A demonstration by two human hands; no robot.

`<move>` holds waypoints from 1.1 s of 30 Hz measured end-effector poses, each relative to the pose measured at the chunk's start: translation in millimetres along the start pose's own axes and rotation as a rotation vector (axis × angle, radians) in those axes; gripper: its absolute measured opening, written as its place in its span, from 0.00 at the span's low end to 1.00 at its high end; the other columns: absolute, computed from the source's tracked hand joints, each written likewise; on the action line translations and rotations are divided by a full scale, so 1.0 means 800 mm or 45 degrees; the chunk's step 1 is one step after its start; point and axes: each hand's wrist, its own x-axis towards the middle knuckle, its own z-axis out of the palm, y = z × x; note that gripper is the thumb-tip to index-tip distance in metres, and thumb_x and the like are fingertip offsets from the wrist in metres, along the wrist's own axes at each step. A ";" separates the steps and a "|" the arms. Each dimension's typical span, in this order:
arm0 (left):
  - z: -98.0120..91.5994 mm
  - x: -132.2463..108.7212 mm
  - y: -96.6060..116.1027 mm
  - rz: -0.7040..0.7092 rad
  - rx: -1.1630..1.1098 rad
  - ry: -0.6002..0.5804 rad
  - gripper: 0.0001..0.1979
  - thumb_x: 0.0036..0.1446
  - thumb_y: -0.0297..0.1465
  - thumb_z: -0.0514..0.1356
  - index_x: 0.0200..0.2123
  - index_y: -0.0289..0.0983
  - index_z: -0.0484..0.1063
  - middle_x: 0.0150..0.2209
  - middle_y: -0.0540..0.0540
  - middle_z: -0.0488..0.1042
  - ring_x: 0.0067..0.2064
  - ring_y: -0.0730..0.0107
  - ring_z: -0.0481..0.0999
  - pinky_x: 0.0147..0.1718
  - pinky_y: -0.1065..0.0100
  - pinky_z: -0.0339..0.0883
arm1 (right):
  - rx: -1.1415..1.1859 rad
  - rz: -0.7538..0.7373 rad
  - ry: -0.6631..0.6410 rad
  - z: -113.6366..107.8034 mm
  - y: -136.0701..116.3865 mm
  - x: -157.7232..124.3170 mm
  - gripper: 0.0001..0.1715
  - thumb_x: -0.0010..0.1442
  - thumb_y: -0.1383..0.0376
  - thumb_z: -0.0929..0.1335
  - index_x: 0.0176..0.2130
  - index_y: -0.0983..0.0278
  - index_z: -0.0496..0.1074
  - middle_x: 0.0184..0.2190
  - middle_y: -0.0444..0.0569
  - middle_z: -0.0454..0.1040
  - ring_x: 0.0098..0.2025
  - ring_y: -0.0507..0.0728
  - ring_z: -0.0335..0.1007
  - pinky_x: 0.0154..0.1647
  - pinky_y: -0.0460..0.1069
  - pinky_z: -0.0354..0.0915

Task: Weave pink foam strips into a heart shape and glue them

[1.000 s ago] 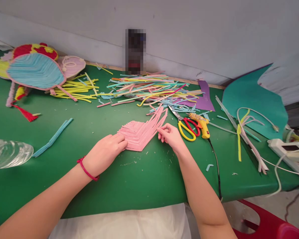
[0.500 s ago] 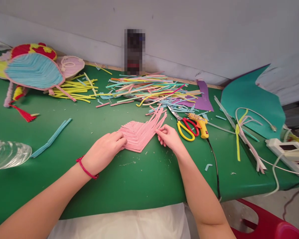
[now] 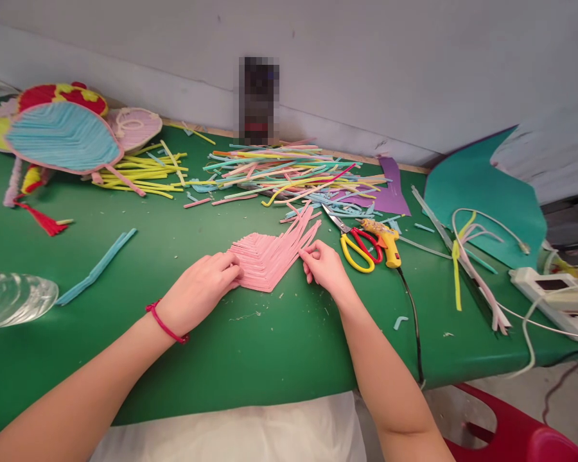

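L hand (image 3: 200, 292) unclenched, just pressing the pink chevron panel (image 3: 262, 263) flat, left of the scissors (image 3: 359, 249), R hand (image 3: 325, 266) pinching its edge strip; tip looks packed tight, tails by the scissors untrimmed, I'd say.

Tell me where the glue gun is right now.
In the head view, the glue gun lies on the green table, right of centre, just right of the scissors and beyond the right hand.

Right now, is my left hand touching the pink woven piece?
Touching. The head view shows fingertips of the left hand resting on the pink woven piece at its left edge, no gap between.
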 end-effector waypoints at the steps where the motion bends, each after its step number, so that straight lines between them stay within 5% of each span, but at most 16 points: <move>1: 0.000 0.000 0.000 -0.002 -0.002 -0.003 0.12 0.66 0.28 0.48 0.35 0.36 0.71 0.39 0.44 0.71 0.35 0.65 0.71 0.33 0.63 0.63 | 0.000 -0.009 0.002 0.000 0.001 0.000 0.10 0.59 0.61 0.65 0.29 0.61 0.61 0.13 0.35 0.66 0.10 0.46 0.59 0.10 0.40 0.51; 16: -0.002 0.001 0.000 -0.002 -0.009 -0.058 0.12 0.66 0.28 0.47 0.35 0.36 0.70 0.38 0.44 0.71 0.36 0.65 0.71 0.35 0.63 0.64 | -0.281 -0.221 0.197 0.007 0.010 0.004 0.12 0.60 0.56 0.64 0.29 0.59 0.61 0.17 0.38 0.66 0.17 0.50 0.60 0.22 0.45 0.56; 22: -0.026 -0.009 -0.027 -0.013 -0.076 -0.119 0.07 0.63 0.29 0.52 0.36 0.38 0.69 0.40 0.46 0.71 0.37 0.65 0.71 0.35 0.65 0.63 | -0.124 -0.331 0.323 -0.009 0.005 0.001 0.15 0.60 0.53 0.65 0.29 0.60 0.64 0.17 0.38 0.65 0.20 0.51 0.59 0.25 0.46 0.56; 27: -0.038 -0.016 -0.048 -0.134 -0.009 -0.188 0.04 0.60 0.31 0.56 0.38 0.39 0.70 0.40 0.47 0.71 0.38 0.63 0.72 0.36 0.64 0.63 | -0.268 -0.696 0.314 0.002 -0.009 -0.018 0.10 0.59 0.58 0.67 0.31 0.61 0.70 0.26 0.44 0.69 0.28 0.53 0.64 0.30 0.48 0.61; 33: -0.040 -0.008 -0.026 -0.133 0.060 -0.310 0.02 0.60 0.29 0.57 0.35 0.38 0.69 0.38 0.47 0.70 0.37 0.64 0.71 0.36 0.64 0.63 | -0.507 -1.130 0.094 0.048 -0.012 -0.039 0.04 0.61 0.66 0.66 0.33 0.61 0.72 0.32 0.48 0.73 0.37 0.56 0.69 0.40 0.52 0.63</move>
